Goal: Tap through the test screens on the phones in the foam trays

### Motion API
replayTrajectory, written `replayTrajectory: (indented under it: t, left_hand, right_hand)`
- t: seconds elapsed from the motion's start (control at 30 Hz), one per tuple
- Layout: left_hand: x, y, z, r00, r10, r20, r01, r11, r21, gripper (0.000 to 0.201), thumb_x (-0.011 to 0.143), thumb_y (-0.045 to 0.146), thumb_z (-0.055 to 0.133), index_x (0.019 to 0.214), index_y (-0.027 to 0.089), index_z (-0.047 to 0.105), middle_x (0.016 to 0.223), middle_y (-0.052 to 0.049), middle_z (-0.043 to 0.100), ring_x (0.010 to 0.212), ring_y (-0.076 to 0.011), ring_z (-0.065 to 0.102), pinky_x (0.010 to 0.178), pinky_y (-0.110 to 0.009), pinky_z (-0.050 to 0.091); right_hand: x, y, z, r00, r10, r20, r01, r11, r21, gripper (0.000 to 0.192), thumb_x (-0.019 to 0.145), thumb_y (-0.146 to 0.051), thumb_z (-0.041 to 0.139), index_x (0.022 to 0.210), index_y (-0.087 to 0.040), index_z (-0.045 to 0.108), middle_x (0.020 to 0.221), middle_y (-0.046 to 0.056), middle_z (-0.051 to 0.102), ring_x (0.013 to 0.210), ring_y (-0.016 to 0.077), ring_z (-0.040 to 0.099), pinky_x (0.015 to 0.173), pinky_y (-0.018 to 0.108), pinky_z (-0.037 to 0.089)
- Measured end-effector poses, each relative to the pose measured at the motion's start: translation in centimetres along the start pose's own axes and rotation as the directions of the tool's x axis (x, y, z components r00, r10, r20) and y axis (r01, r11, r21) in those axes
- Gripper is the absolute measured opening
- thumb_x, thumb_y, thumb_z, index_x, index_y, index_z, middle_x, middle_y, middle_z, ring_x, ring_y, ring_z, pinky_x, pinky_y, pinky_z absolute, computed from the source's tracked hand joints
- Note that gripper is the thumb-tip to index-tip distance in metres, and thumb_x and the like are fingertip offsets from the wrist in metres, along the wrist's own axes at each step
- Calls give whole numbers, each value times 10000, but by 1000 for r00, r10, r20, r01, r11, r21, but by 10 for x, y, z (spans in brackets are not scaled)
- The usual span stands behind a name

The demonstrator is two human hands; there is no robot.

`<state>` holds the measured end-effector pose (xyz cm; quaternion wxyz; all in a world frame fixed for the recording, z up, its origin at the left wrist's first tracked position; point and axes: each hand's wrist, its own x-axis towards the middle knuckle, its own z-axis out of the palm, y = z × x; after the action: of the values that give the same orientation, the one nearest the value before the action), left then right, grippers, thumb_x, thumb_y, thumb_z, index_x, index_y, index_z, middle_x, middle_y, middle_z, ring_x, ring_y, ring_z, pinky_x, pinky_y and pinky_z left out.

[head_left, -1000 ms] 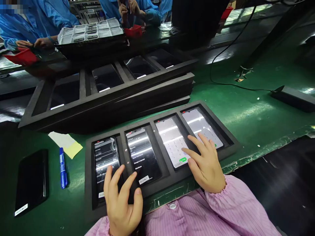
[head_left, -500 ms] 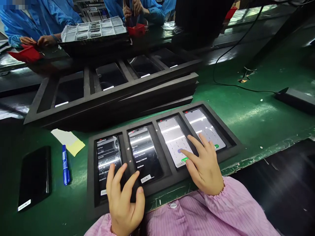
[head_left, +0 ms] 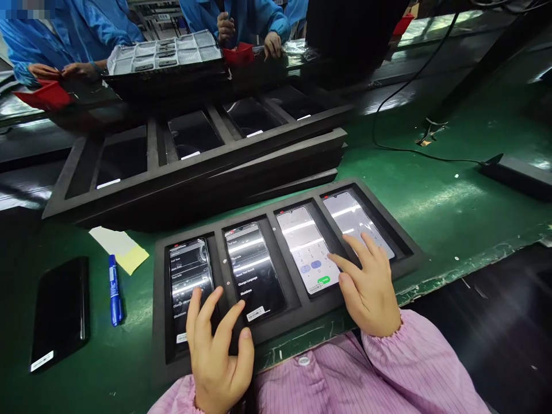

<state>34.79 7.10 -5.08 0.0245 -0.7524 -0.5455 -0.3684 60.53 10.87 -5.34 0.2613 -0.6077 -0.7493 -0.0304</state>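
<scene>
4 phones (head_left: 255,270) in tray (head_left: 159,299); marker (head_left: 115,290) L, tray stack (head_left: 215,184) behind

1. The tabletop (head_left: 435,201) is green and glossy, its near edge chipped and scuffed.
2. At that edge lies 1 black tray (head_left: 160,305) with 4 compartments.
3. Just behind it is a stack of dark trays (head_left: 276,161), set unevenly.
4. To the left lie a black device (head_left: 60,310) with 1 white label, a blue marker (head_left: 114,290), and white-and-yellow paper (head_left: 137,260).
5. Far right, a black box-shaped object (head_left: 521,175) meets a thin cable (head_left: 401,148).
</scene>
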Motion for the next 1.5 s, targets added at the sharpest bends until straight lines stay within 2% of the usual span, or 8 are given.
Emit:
replayTrajectory:
  t: [0.13, 0.27, 0.47, 0.67, 0.8, 1.1, 1.3, 1.5]
  left_hand:
    - [0, 0, 1, 1000, -2, -6, 2, 1000, -3, 261, 766, 95, 550, 1022, 121, 593, 1274, -165, 476, 1330, -399, 311, 1076, -550, 286]
    - [-1, 0, 0, 1000, -17, -8, 17, 1000, -7, 270, 762, 88, 552, 1026, 126, 593, 1277, -161, 473, 1331, -396, 312, 1080, -551, 285]
    - [1, 1, 0, 1000, -6, -9, 6, 1000, -10, 267, 766, 92, 544, 1026, 130, 590, 1273, -158, 475, 1335, -386, 309, 1078, -534, 291]
    - [-1, -1, 1, 1000, -18, 4, 18, 1000, -12, 275, 764, 105, 545, 1032, 145, 592, 1285, -151, 471, 1335, -391, 308, 1066, -551, 300]
    - [-2, -2, 1, 1000, -17, 5, 17, 1000, -7, 277, 763, 117, 547, 1032, 158, 596, 1291, -141, 476, 1334, -392, 312, 1065, -562, 300]
    - [-2, -2, 1, 1000, -26, 9, 26, 1000, -6, 301, 752, 109, 552, 1044, 175, 592, 1300, -133, 472, 1332, -390, 317, 1063, -570, 302]
    - [-2, -1, 1, 1000, -14, 13, 14, 1000, -7, 279, 758, 93, 556, 1029, 147, 591, 1297, -147, 465, 1340, -395, 298, 1072, -556, 291]
    - [-2, 0, 0, 1000, -19, 4, 19, 1000, -6, 296, 753, 93, 569, 1042, 152, 592, 1308, -138, 465, 1335, -392, 310, 1078, -553, 289]
  right_hand:
    - [15, -3, 3, 989, 82, 119, -67, 990, -125, 384, 910, -292, 352, 1188, -211, 604, 1392, 132, 412, 1315, 427, 282, 916, 694, 356]
    - [24, -5, 7, 981, 74, 177, -42, 983, -179, 382, 912, -311, 359, 1186, -221, 609, 1409, 130, 392, 1317, 436, 266, 924, 692, 352]
    - [21, -2, 4, 994, 74, 80, -65, 992, -111, 375, 902, -267, 357, 1142, -182, 632, 1379, 145, 421, 1310, 437, 286, 919, 692, 355]
    - [0, 12, -1, 993, -57, -105, 68, 993, 96, 305, 865, -206, 399, 829, -186, 701, 1268, 104, 523, 1303, 376, 348, 1010, 645, 277]
    - [-9, 11, 2, 997, -53, -50, 57, 994, 91, 306, 861, -209, 409, 824, -217, 712, 1306, 82, 502, 1321, 373, 321, 1013, 663, 242]
    - [-4, -19, 1, 993, -95, 63, 83, 982, 167, 300, 856, -240, 420, 885, -233, 719, 1344, 84, 492, 1348, 356, 275, 1034, 660, 216]
    - [-12, -6, 4, 993, 112, -25, -110, 992, 56, 370, 891, -214, 344, 876, -199, 713, 1351, 100, 468, 1346, 365, 281, 1024, 677, 219]
    - [-6, -28, 3, 994, -81, 76, 68, 984, 168, 311, 879, -269, 394, 950, -234, 695, 1375, 91, 455, 1364, 362, 228, 1011, 685, 219]
